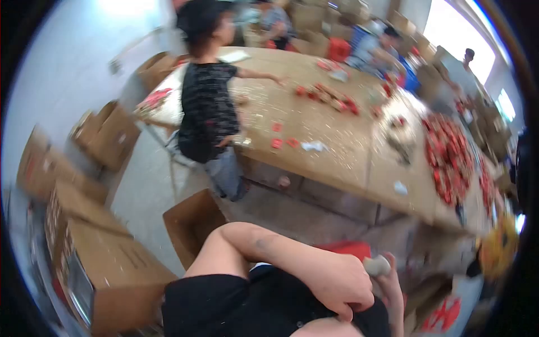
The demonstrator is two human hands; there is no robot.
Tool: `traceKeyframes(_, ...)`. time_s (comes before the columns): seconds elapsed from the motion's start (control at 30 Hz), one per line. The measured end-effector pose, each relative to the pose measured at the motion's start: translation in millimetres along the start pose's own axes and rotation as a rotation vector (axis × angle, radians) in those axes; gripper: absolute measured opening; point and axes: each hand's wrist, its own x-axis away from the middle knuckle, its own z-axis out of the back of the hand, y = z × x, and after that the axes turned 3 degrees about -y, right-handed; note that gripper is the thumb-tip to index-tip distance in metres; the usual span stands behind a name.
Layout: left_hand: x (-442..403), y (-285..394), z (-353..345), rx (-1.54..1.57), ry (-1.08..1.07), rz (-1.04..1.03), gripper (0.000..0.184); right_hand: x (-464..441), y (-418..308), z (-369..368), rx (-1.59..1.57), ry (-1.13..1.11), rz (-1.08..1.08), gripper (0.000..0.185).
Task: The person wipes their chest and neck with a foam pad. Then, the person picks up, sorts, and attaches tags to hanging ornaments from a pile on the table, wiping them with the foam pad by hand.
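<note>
My left hand [348,287] is drawn across the front of my black shirt [224,309]. Its fingers are curled in, and whatever they may hold is hidden. Just beyond its knuckles, my right hand [392,283] has its fingers bent around a small pale grey, rounded object [377,265]; blur hides its exact kind. Behind the hands lies a red surface [348,248], partly covered by my forearm.
A long table [337,163] bears red pieces [328,98] and a big red heap [448,157]. A person in a dark patterned top [208,101] stands beside it; others work farther off. Cardboard boxes [120,275] crowd the left, and an open carton [193,224] stands near my elbow.
</note>
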Motion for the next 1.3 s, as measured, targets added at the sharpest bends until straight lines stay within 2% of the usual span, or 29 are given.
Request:
traceKeyframes(0.03,0,1,-1,0.002,-0.003,0.07,0.029,7,-16,-19,0.167,-0.012,-0.035,0.074)
traceKeyframes(0.1,4,0,-1,-0.01,-0.036,0.052,0.034,-3,99,2,0.079,-0.142,-0.116,0.07)
traceKeyframes(0.17,3,-3,5,0.001,-0.114,-0.036,0.037,18,94,-15,0.013,-0.061,-0.305,0.069)
traceKeyframes(0.23,4,-7,9,0.132,-0.158,0.015,0.035,6,165,-17,-0.146,-0.41,-0.198,0.072)
traceKeyframes(0.3,1,-8,9,0.149,-0.221,-0.012,0.031,15,278,-31,0.243,-0.203,-0.276,0.068)
traceKeyframes(0.33,-1,-9,11,0.181,-0.227,-0.006,0.029,23,275,-40,0.223,-0.188,-0.316,0.066)
traceKeyframes(0.4,-7,-12,14,0.242,-0.266,0.012,0.024,38,236,-59,-0.025,-0.182,-0.318,0.064)
traceKeyframes(0.53,-13,-16,13,0.32,-0.318,0.028,0.021,51,167,-83,-0.374,-0.18,-0.259,0.059)
traceKeyframes(0.6,-16,-19,14,0.324,-0.288,-0.009,0.017,50,169,-77,-0.294,-0.127,-0.23,0.056)
traceKeyframes(0.63,-18,-20,16,0.334,-0.295,-0.011,0.017,48,162,-71,-0.238,-0.001,-0.326,0.051)
traceKeyframes(0.67,-20,-21,18,0.323,-0.29,-0.014,0.015,35,210,-55,0.04,0.054,-0.196,0.051)
traceKeyframes(0.7,-21,-22,19,0.327,-0.287,-0.011,0.014,25,172,-37,0.346,0.1,-0.069,0.05)
traceKeyframes(0.73,-24,-23,25,0.339,-0.262,-0.006,0.013,22,66,-28,0.291,0.074,-0.113,0.046)
traceKeyframes(0.77,-24,-31,30,0.341,-0.319,-0.008,0.015,26,14,-13,-0.22,0.196,-0.015,0.04)
traceKeyframes(0.8,-23,-37,31,0.377,-0.282,-0.002,0.013,42,-67,-22,-0.492,0.369,-0.043,0.039)
traceKeyframes(0.87,-23,-48,32,0.416,-0.232,-0.015,0.011,57,-144,-14,-0.469,0.256,0.424,0.036)
traceKeyframes(0.97,-27,-63,28,0.397,-0.207,-0.09,0.011,65,-226,-61,-0.131,0.197,0.705,0.02)
traceKeyframes(1.0,-28,-67,28,0.377,-0.249,-0.079,0.011,64,-260,-76,-0.096,0.243,0.516,0.01)
traceKeyframes(1.03,-21,-71,25,0.398,-0.07,-0.127,0.011,62,-267,-79,-0.077,0.266,0.427,0.014)
traceKeyframes(1.07,-21,-73,24,0.397,-0.071,-0.125,0.011,59,-274,-82,-0.059,0.285,0.338,0.021)
traceKeyframes(1.1,-23,-75,24,0.399,-0.128,-0.12,0.011,55,-272,-81,0.158,0.034,0.477,0.006)
traceKeyframes(1.17,-27,-80,27,0.399,-0.237,-0.116,0.012,51,-267,-80,0.51,-0.439,0.792,0.023)
traceKeyframes(1.2,-30,-82,29,0.395,-0.285,-0.113,0.012,50,-263,-79,0.587,-0.673,0.977,0.03)
traceKeyframes(1.23,-31,-82,30,0.392,-0.331,-0.104,0.013,55,-254,-74,0.554,-0.87,1.226,0.028)
traceKeyframes(1.27,-32,-81,29,0.481,-0.34,-0.127,0.012,59,-253,-60,0.419,-1.005,1.14,0.03)
traceKeyframes(1.3,-31,-79,28,0.43,-0.285,-0.168,0.009,60,-246,-31,0.222,-1.159,1.095,0.029)
